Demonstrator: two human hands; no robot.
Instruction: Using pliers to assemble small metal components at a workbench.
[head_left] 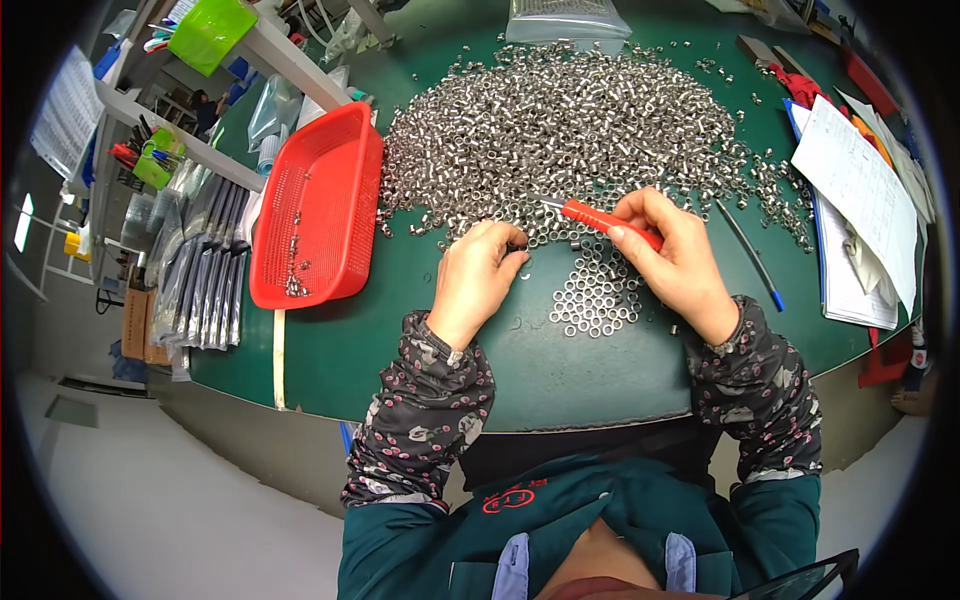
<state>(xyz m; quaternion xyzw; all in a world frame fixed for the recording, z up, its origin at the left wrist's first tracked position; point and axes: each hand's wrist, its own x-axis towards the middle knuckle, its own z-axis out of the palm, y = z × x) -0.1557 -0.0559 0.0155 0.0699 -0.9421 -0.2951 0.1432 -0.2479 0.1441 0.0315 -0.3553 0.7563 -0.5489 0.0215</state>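
Observation:
A knife with a red handle [600, 219] is in my right hand [673, 248], its short metal blade pointing left over the near edge of a pile of small metal rings [560, 120]. My left hand [475, 275] rests at that same edge, fingers curled and thumb close to the index finger; whatever they may hold is hidden. Between my hands, a flat single layer of rings [593, 295] lies on the green table [560, 385], most with their round openings facing up. One or two stray pieces lie near my left thumb.
A red plastic basket [345, 240] with a few metal pieces stands at the left. On the right are a blue pen [752, 258] and papers on a clipboard [855, 200]. A clear plastic bag [568, 18] lies behind the pile. Dark wrapped packages [215, 265] stand beyond the basket.

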